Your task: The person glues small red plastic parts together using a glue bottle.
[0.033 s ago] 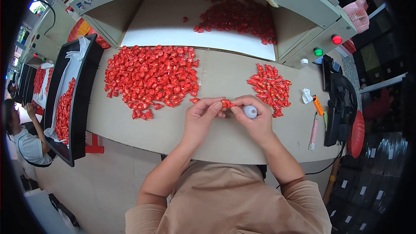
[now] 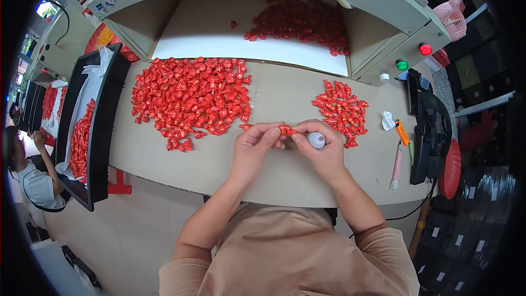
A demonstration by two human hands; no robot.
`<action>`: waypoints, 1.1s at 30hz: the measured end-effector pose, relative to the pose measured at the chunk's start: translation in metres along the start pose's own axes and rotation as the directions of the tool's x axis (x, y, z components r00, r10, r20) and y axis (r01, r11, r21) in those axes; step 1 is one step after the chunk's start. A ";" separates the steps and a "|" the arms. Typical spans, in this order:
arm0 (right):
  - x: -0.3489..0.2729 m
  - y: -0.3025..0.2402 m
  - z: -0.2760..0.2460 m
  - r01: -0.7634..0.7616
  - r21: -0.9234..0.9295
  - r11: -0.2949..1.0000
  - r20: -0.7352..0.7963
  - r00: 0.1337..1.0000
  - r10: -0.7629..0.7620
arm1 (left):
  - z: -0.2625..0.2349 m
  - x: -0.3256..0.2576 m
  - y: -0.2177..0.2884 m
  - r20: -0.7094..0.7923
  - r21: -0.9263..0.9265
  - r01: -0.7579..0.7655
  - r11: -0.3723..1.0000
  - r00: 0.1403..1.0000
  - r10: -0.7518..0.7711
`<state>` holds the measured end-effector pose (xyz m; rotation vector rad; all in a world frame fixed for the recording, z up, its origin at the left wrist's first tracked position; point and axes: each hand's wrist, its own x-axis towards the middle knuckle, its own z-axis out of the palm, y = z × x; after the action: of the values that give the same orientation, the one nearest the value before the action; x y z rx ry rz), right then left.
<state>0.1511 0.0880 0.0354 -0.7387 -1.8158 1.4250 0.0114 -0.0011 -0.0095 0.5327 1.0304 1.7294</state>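
Note:
Between the fingertips of both hands is a small red plastic piece [image 2: 286, 130] with gold-coloured details. My left hand [image 2: 255, 145] pinches its left side. On its right side, my right hand [image 2: 323, 151] pinches it too, and also keeps a pale grey, round-ended object [image 2: 316, 140] against its fingers; the rest of that object is hidden. A loose red piece [image 2: 246, 126] lies just beyond my left fingers. To the left spreads a large heap of similar red pieces [image 2: 192, 96]. Past my right hand is a smaller group of red pieces [image 2: 342, 111].
A machine housing with an open bay [image 2: 219, 44] holds more red pieces [image 2: 301, 19]. At left stands a black tray [image 2: 104, 148]. An orange-handled cutter [image 2: 402, 132], crumpled tissue [image 2: 388, 121] and pink stick [image 2: 395, 167] lie at right. A co-worker [image 2: 41, 178] sits far left.

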 end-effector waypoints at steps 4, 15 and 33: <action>0.002 0.005 -0.002 0.124 -0.097 0.987 0.008 0.992 -0.124 | 0.002 0.000 0.002 -0.007 0.091 -0.026 0.996 1.000 0.027; 0.013 -0.003 -0.024 0.104 -0.164 0.981 0.133 0.988 -0.083 | 0.004 0.007 0.016 0.067 0.227 0.036 0.973 0.996 -0.052; 0.013 0.029 -0.022 0.142 -0.167 0.976 0.117 0.985 -0.123 | -0.013 0.026 0.009 0.152 0.294 0.160 0.942 0.966 -0.211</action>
<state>0.1617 0.1179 0.0124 -0.6249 -2.0524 1.2497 -0.0134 0.0161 -0.0114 0.7336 1.1611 1.3496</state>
